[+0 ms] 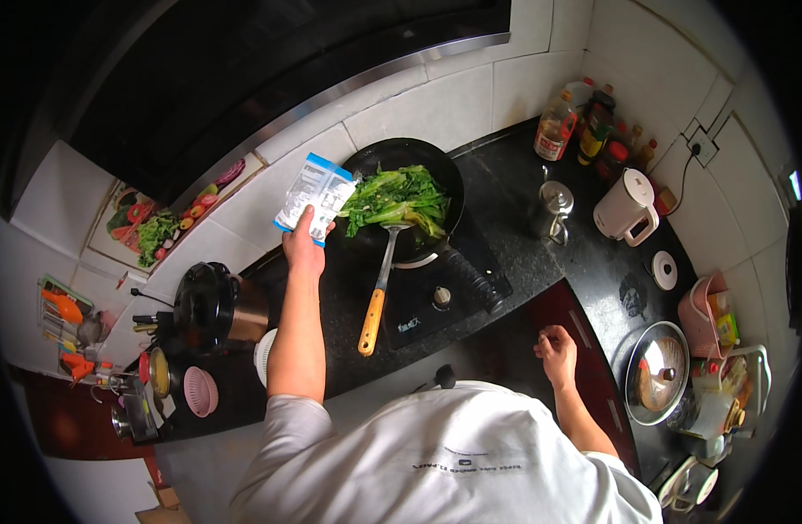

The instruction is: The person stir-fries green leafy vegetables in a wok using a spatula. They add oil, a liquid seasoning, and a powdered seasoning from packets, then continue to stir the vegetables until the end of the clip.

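Note:
My left hand [304, 243] grips a white and blue plastic packet [315, 196] beside the left rim of a black wok [450, 177]. Leafy green vegetables [401, 196] lie in the wok. A metal spatula with a wooden handle [372, 321] rests with its blade in the greens and its handle over the black stove [420, 308]. To the right, my right hand [558, 350] hangs in front of the dark red cabinet, fingers curled, and no object shows in it.
A black and copper-coloured cooker [224, 304] and a pink basket [201, 391] stand left. Sauce bottles [556, 128], a metal pot [553, 206], a white kettle [627, 206] and a glass-lidded pan [657, 373] stand right. The range hood [296, 59] hangs above.

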Motion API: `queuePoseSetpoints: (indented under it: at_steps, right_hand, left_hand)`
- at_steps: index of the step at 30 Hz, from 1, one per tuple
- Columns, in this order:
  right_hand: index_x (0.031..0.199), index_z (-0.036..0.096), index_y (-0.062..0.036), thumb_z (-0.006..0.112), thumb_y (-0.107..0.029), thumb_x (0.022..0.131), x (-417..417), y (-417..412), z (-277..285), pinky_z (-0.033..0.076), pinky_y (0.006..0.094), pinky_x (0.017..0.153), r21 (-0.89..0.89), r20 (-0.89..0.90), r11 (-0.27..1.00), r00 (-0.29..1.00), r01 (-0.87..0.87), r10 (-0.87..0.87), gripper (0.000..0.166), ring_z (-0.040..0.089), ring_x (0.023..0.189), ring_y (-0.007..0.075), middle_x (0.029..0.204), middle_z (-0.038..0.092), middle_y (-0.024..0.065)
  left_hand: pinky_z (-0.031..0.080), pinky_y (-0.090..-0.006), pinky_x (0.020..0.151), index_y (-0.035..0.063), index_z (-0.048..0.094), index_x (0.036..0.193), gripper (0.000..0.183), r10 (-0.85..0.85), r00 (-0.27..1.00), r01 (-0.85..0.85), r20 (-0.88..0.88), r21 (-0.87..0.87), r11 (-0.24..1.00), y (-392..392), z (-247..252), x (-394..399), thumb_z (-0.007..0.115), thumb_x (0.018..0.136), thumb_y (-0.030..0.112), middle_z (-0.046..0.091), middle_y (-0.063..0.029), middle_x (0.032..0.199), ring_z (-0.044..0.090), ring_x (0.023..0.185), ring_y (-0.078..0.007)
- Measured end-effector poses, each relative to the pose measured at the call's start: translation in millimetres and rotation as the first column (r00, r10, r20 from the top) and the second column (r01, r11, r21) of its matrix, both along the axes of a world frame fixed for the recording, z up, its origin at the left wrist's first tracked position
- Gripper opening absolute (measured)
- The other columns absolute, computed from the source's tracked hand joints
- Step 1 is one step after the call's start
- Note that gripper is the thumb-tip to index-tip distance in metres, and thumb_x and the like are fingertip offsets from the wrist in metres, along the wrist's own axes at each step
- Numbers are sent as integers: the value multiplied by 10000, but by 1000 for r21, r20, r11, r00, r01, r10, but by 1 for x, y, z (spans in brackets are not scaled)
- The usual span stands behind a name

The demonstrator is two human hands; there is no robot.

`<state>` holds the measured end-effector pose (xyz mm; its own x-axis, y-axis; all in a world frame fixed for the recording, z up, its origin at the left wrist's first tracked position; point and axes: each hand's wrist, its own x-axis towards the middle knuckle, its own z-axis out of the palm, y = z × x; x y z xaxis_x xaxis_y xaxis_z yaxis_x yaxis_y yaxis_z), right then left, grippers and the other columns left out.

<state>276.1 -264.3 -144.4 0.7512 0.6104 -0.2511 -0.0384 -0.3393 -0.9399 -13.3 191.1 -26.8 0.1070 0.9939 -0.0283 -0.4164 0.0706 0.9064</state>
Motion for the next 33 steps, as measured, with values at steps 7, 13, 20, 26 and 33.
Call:
queuePoseSetpoints:
  at_steps: [7, 13, 20, 26, 33]
  right_hand:
    - [1052, 636, 8, 606, -41, 972, 3, -7, 1, 574, 266, 630, 23, -15, 1000, 1000, 19, -19, 99, 683, 712, 144, 902, 667, 60]
    - [1050, 654, 8, 616, -38, 958, 19, -5, 2, 555, 259, 624, 70, -29, 997, 1000, -9, 11, 110, 684, 715, 126, 884, 689, 62]
    - [1054, 634, 12, 605, -45, 974, 48, -22, 3, 577, 271, 645, 35, 17, 998, 998, -54, 53, 103, 691, 733, 149, 913, 672, 65]
    - [1064, 637, 12, 616, -55, 974, 59, -35, -3, 579, 272, 648, 38, 8, 999, 999, -36, 36, 114, 694, 736, 148, 910, 673, 62]
    - [1069, 639, 14, 612, -52, 975, 59, -38, 0, 578, 268, 655, 41, -9, 999, 1000, -29, 29, 118, 694, 739, 143, 905, 674, 62]
  left_hand:
    - [590, -379, 749, 37, 574, 1326, 379, -8, 1000, 8, 12, 8, 1000, -1, 2, -6, 663, 985, 177, 696, -101, 1212, 711, 986, -224]
    - [597, -385, 733, 37, 587, 1297, 354, -38, 999, 37, 35, 40, 999, -9, 17, 12, 674, 976, 158, 706, -104, 1170, 718, 953, -232]
    - [592, -379, 725, 23, 577, 1300, 366, -125, 992, 124, 12, 61, 990, -25, 33, 52, 678, 975, 159, 698, -110, 1176, 708, 948, -219]
    - [589, -375, 729, 28, 586, 1285, 352, -153, 988, 154, -29, 36, 987, -32, 33, 73, 678, 977, 173, 699, -106, 1174, 706, 966, -219]
    - [580, -368, 731, 30, 578, 1298, 355, -195, 973, 198, -120, 18, 980, -40, 33, 77, 658, 988, 183, 698, -109, 1184, 702, 989, -222]
